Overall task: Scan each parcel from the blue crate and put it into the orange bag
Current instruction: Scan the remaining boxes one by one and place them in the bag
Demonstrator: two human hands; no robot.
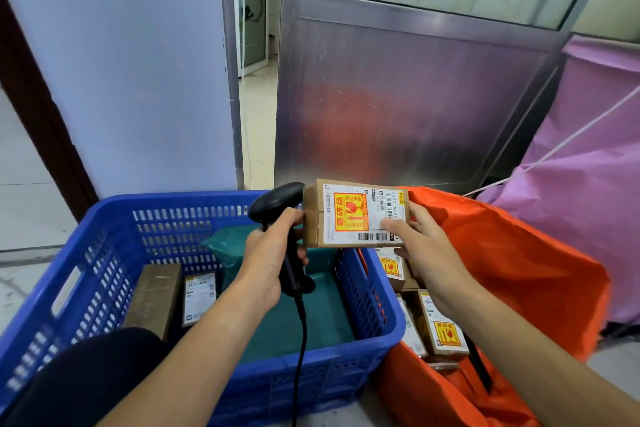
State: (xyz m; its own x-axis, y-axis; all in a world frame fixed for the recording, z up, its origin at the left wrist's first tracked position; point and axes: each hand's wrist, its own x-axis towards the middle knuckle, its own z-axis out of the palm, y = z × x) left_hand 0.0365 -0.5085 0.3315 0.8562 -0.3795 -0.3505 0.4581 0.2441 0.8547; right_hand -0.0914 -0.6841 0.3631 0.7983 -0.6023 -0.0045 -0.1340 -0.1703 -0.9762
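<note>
My right hand [420,246] grips a cardboard parcel [349,213] with a white label and a red-yellow fragile sticker, held above the gap between crate and bag. My left hand [266,263] grips a black handheld scanner [277,206], whose head sits right beside the parcel's left end. The blue crate [114,218] at lower left holds a brown box [154,298], a labelled parcel [199,298] and a green soft pack [304,315]. The orange bag [512,253] at right holds several labelled cardboard parcels [440,326].
A metal door panel [415,97] stands behind the bag, with a pale wall [138,62] and an open doorway [254,45] to its left. A pink bag [588,184] hangs at far right. The scanner's black cable [301,357] runs down over the crate.
</note>
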